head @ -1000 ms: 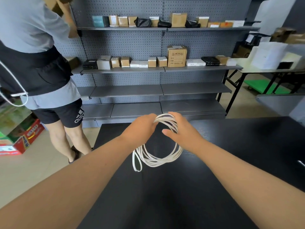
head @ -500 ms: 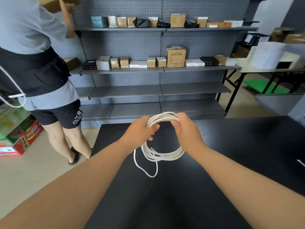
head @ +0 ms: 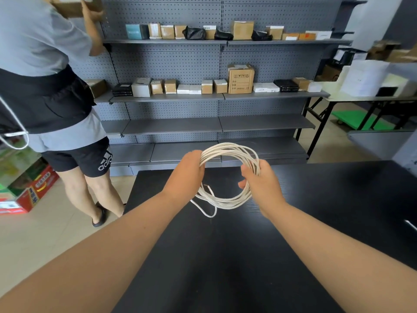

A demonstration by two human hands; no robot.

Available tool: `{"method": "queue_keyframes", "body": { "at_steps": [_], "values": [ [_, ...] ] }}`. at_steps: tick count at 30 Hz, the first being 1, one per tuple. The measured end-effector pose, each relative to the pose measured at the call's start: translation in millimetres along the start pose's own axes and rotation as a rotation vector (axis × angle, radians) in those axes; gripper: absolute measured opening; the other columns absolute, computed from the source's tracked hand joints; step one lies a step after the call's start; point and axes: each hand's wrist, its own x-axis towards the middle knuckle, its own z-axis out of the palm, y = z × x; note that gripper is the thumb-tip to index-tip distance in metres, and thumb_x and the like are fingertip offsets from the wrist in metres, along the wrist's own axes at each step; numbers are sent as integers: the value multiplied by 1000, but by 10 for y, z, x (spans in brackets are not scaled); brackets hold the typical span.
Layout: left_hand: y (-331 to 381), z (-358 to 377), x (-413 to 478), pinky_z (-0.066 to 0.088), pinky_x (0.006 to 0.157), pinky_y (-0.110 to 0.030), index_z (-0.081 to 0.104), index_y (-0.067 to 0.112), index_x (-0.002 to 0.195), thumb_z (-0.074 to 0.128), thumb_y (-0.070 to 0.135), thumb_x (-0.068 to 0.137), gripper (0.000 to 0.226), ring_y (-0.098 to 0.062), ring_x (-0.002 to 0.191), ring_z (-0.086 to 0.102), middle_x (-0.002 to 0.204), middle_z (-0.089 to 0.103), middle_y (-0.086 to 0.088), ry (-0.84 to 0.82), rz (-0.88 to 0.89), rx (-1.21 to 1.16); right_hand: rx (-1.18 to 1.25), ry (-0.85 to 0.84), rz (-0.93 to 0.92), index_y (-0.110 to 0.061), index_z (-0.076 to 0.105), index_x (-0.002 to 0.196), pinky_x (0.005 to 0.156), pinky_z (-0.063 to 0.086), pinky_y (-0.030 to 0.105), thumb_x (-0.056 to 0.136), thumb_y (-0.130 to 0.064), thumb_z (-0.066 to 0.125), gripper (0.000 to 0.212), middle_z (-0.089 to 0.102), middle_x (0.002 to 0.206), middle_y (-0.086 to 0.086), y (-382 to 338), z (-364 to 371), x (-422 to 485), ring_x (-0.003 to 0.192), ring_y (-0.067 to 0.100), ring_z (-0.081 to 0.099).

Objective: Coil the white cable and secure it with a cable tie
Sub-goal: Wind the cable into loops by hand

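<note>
In the middle of the frame I hold the coiled white cable upright above the black bench. My left hand grips the loops on the coil's left side and my right hand grips its right side, fingers curled round the strands. A loose loop and the cut end hang at the coil's lower left.
</note>
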Motion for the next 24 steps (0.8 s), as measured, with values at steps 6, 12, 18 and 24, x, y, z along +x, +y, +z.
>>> {"method": "queue_keyframes", "body": {
  "at_steps": [6, 12, 18, 24],
  "values": [
    [74, -131, 73, 23, 48, -27, 38, 11, 81, 35, 8, 97, 17, -16, 56, 31, 66, 31, 2, -36, 67, 96, -177, -53, -144, -25, 30, 136, 83, 36, 25, 84, -20, 66, 64, 51, 113, -9, -69, -71, 39, 95, 12, 53],
    [118, -145, 63, 42, 64, -42, 39, 11, 78, 34, 4, 95, 18, -34, 72, 54, 72, 40, -4, -146, 106, 141, -378, -143, -263, -27, 23, 141, 86, 35, 24, 78, -24, 72, 80, 45, 125, -5, -137, -18, 98, 104, 13, 51],
    [75, -170, 44, 50, 75, -48, 39, 12, 81, 35, 12, 97, 17, -33, 81, 60, 83, 46, -8, -190, 130, 106, -483, -181, -211, -20, 46, 115, 74, 45, 30, 90, -30, 57, 28, 57, 94, -5, -176, -12, 91, 90, 23, 61],
    [44, -77, -25, 43, 67, -25, 50, 14, 89, 42, 19, 97, 12, -23, 80, 53, 81, 49, 0, -78, 104, -128, -474, -122, -282, -16, 42, 82, 54, 33, 29, 96, -25, 47, 17, 43, 66, -7, -200, 36, 89, 58, 12, 41]
  ]
}}
